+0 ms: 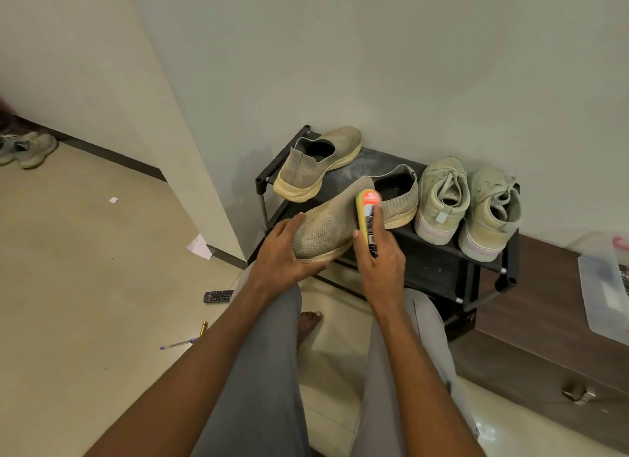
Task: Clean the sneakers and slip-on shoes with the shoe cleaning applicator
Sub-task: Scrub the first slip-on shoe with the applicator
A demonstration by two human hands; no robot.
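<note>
Dim, soft light; wide-angle edge distortion

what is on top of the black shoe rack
On the black shoe rack: one slip-on shoe, two laced sneakers. The held slip-on hides part of the top.

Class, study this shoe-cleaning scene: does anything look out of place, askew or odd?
Yes. A remote control, a purple pen and scraps of paper lie scattered on the floor left of the shoe rack. The two slip-on shoes point opposite ways: the far one toes toward the wall, the held one toward the person.
</note>
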